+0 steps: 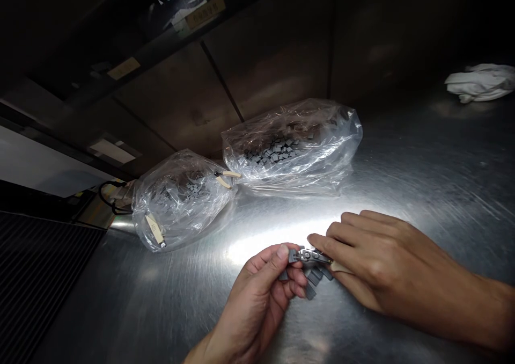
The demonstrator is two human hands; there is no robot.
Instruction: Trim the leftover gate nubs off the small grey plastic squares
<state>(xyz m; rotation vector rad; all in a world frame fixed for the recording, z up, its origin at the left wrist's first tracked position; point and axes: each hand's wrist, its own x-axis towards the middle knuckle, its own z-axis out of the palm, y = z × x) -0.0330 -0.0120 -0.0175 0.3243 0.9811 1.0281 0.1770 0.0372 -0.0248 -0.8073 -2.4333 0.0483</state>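
My left hand (267, 286) pinches a small grey piece (293, 255) between thumb and forefinger, its other fingers curled below. My right hand (372, 254) is closed around the handles of small metal cutters (314, 255), and a bit of cream handle shows under its fingers. The jaws of the cutters point left and meet the grey piece. Several more grey pieces (314, 277) show just below the cutters, between my two hands; whether they lie on the table or in my left hand I cannot tell.
Two clear plastic bags of grey pieces, a larger one (292, 179) and a smaller one (193, 219), lie beyond my hands on the metal table (161, 305). Cream-handled cutters (227, 179) rest by the smaller bag. A white cloth (478, 82) lies at the far right.
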